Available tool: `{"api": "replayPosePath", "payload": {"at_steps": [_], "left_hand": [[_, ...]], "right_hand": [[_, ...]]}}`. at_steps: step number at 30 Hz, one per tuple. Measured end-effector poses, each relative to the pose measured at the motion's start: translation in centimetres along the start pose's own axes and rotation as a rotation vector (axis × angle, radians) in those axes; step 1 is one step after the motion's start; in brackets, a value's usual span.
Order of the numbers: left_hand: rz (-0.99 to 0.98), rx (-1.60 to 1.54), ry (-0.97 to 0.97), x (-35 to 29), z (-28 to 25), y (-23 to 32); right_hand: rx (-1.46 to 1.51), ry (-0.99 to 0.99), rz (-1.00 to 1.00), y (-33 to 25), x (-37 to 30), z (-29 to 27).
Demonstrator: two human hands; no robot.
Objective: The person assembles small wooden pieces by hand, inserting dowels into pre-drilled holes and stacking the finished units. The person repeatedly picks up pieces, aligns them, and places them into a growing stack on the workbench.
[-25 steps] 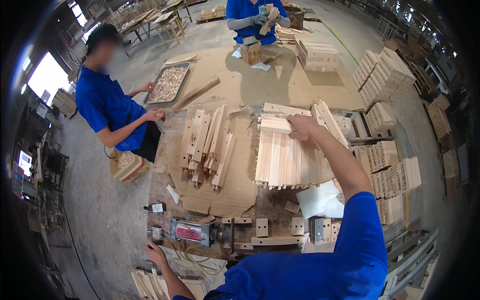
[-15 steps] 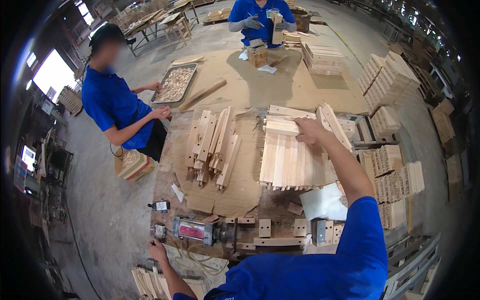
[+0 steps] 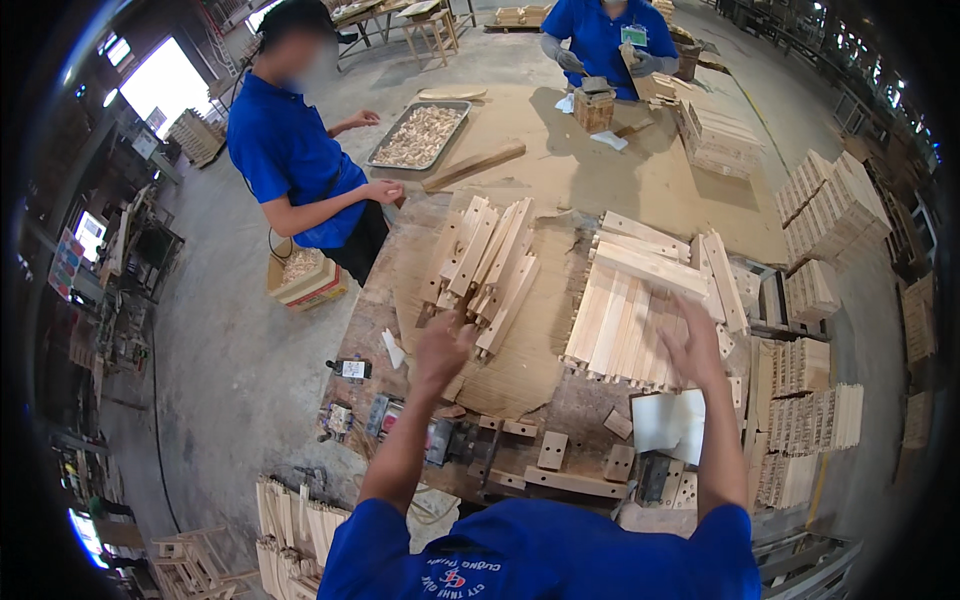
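My left hand (image 3: 445, 348) is at the near end of a loose pile of drilled wooden rails (image 3: 480, 260). It is smeared by motion, and I cannot tell whether its fingers grip a rail. My right hand (image 3: 692, 345) hovers with fingers apart at the right side of a flat stack of pale wooden slats (image 3: 615, 315), holding nothing. Across the top of that stack lies a single wooden bar (image 3: 650, 268). More drilled rails (image 3: 724, 282) lean at its right edge.
A clamp-like device with a cylinder (image 3: 410, 425) sits on the near table edge beside small drilled blocks (image 3: 552, 450). A white sheet (image 3: 668, 425) lies near right. At the left stands a co-worker (image 3: 295, 165) by a tray of wooden dowels (image 3: 425, 135); another person (image 3: 610, 45) works opposite.
My left hand has come up from the near-left device to the rail pile. My right hand has let go of the bar on the slat stack and drawn back nearer. The view has shifted.
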State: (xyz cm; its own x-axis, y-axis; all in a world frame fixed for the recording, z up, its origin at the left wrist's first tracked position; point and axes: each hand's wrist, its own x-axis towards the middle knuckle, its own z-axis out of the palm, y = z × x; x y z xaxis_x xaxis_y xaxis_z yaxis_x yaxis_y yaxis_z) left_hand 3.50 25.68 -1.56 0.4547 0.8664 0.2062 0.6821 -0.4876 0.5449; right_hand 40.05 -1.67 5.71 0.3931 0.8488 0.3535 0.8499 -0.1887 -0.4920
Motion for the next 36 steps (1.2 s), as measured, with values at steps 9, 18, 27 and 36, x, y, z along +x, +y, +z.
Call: {"api": "replayPosePath", "payload": {"at_steps": [9, 18, 27, 36], "left_hand": [[0.041, 0.275, -0.118, 9.5, 8.1, 6.8], [0.033, 0.350, -0.271, 9.7, 8.1, 5.0], [-0.161, 0.306, -0.367, 7.2, 7.6, 4.8], [-0.421, -0.802, -0.495, 3.4, 5.9, 3.0]], "right_hand": [[0.359, 0.094, 0.552, -1.2, -17.9, -0.3], [0.479, 0.197, 0.648, -3.8, -20.9, -0.1], [0.537, 0.093, 0.500, -6.0, -18.4, 2.6], [0.743, -0.051, 0.493, -9.3, -17.7, 4.7]]}}
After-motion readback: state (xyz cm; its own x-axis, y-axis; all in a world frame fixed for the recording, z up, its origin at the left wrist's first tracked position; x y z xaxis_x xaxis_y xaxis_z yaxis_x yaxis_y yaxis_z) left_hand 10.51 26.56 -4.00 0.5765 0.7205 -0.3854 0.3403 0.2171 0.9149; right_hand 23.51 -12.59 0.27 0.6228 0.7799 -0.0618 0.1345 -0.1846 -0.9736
